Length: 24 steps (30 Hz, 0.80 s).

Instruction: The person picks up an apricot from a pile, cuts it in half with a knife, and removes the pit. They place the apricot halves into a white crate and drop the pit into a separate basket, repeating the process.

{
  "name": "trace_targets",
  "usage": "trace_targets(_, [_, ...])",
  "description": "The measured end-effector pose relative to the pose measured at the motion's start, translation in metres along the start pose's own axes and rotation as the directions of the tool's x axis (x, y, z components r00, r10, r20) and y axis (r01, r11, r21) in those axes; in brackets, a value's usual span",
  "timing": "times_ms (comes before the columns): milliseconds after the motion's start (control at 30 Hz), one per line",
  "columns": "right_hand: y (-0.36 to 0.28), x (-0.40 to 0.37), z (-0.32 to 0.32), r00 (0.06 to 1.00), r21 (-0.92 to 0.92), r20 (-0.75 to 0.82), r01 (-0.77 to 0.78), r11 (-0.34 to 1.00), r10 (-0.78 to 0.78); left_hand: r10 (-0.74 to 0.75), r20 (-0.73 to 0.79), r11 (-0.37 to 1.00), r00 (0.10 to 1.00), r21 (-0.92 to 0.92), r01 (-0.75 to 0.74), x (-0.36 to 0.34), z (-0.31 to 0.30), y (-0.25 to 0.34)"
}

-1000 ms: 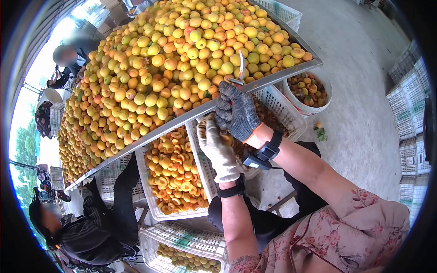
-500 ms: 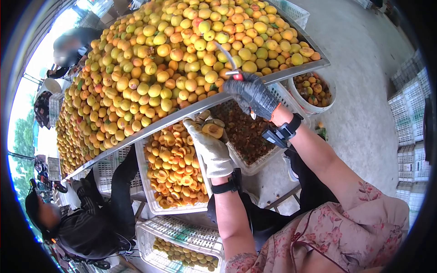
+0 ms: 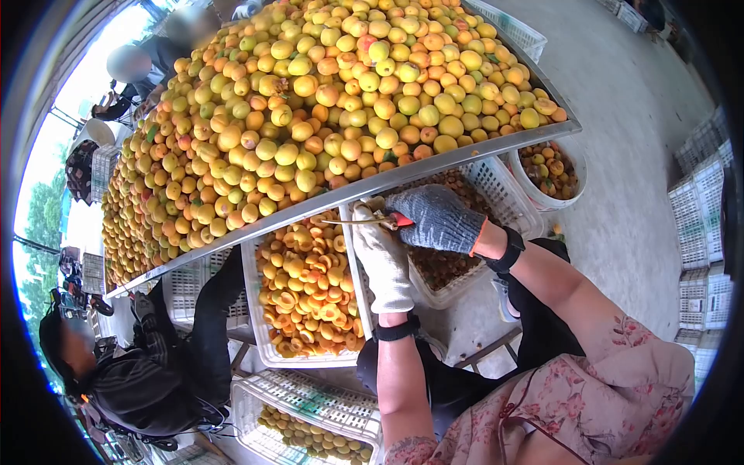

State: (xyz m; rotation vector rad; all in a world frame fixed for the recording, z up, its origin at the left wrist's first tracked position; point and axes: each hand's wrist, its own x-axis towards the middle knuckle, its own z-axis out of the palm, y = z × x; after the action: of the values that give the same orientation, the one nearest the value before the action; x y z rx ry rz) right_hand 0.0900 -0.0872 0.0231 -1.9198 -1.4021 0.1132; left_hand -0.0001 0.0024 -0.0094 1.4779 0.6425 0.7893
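Note:
My right hand (image 3: 438,219), in a grey knit glove with an orange cuff, is closed around the red handle of a knife (image 3: 401,219). Its thin curved blade points left across the fingers of my left hand (image 3: 381,260). That hand wears a soiled white glove, and its fingers are curled; whatever lies in them is hidden. Both hands meet just below the metal table edge. Beneath and to their left, a white crate holds halved apricots (image 3: 306,291). Under my right hand is a crate of dark scraps (image 3: 442,267).
Whole apricots (image 3: 310,116) are heaped on the metal-edged table (image 3: 364,186). A white bucket (image 3: 554,203) of fruit stands at the right. A lower crate (image 3: 310,399) holds more fruit. One person in black (image 3: 155,387) sits at left; others are behind the heap. Crates are stacked far right.
My right hand has come down from the heap's edge, bringing the knife to my left hand. The apricot half seen earlier in my left hand no longer shows. The view has shifted slightly.

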Motion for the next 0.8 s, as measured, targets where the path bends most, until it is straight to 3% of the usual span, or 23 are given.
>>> trace_targets(67, [0.006, -0.001, 0.002, 0.99, -0.03, 0.054, -0.127, 0.991, 0.128, -0.243, 0.036, 0.953, 0.969, -0.178, 0.246, -0.007, -0.001, 0.025])
trace_targets(100, [0.009, -0.001, -0.001, 0.991, -0.03, 0.055, -0.124, 0.992, 0.126, -0.242, 0.034, 0.953, 0.97, -0.179, 0.244, -0.007, -0.004, 0.03])
trace_targets(167, [0.021, 0.0, -0.01, 0.976, -0.133, 0.088, -0.186, 0.974, 0.198, -0.307, -0.004, 0.948, 0.952, 0.088, 0.306, -0.001, -0.017, 0.036])
trace_targets(200, [0.037, 0.0, -0.012, 0.957, -0.147, 0.125, -0.242, 0.959, 0.261, -0.183, -0.167, 0.933, 0.969, 0.281, 0.225, 0.01, -0.033, 0.013])
trace_targets(233, [0.037, -0.002, -0.018, 0.966, -0.07, -0.026, -0.259, 0.963, 0.258, -0.163, -0.254, 0.91, 0.953, 0.334, 0.244, 0.011, -0.045, 0.035])
trace_targets(267, [0.042, 0.001, -0.019, 0.942, 0.027, -0.069, -0.327, 0.945, 0.328, 0.018, -0.338, 0.87, 0.941, 0.469, 0.152, 0.02, -0.065, 0.025])
trace_targets(300, [0.048, 0.007, -0.019, 0.911, 0.126, -0.107, -0.385, 0.914, 0.398, 0.116, -0.421, 0.738, 0.899, 0.643, 0.206, 0.025, -0.08, 0.025])
trace_targets(333, [0.051, 0.016, -0.014, 0.917, 0.311, -0.097, -0.341, 0.887, 0.387, 0.106, -0.436, 0.691, 0.894, 0.678, 0.249, 0.027, -0.092, 0.025])
trace_targets(367, [0.052, 0.025, -0.011, 0.92, 0.307, -0.097, -0.334, 0.891, 0.379, 0.097, -0.451, 0.641, 0.887, 0.71, 0.291, 0.029, -0.1, 0.026])
trace_targets(433, [0.024, 0.058, -0.009, 0.946, 0.302, -0.193, -0.196, 0.933, 0.261, 0.031, -0.441, 0.686, 0.897, 0.662, 0.301, 0.029, -0.098, 0.026])
trace_targets(467, [0.007, 0.077, -0.01, 0.95, 0.194, -0.204, -0.196, 0.961, 0.235, 0.035, -0.446, 0.691, 0.894, 0.657, 0.301, 0.028, -0.095, 0.026])
trace_targets(533, [0.003, 0.121, 0.011, 0.955, 0.09, -0.162, -0.237, 0.967, 0.249, 0.021, -0.316, 0.689, 0.948, 0.692, 0.215, 0.026, -0.091, 0.025])
trace_targets(567, [0.003, 0.146, 0.026, 0.961, -0.011, -0.191, -0.207, 0.978, 0.201, 0.099, -0.277, 0.695, 0.956, 0.707, 0.133, 0.025, -0.089, 0.023])
trace_targets(800, [0.015, 0.227, 0.095, 0.976, -0.146, -0.119, -0.202, 0.969, 0.185, 0.096, -0.254, 0.812, 0.962, 0.579, 0.071, 0.024, -0.098, 0.024])
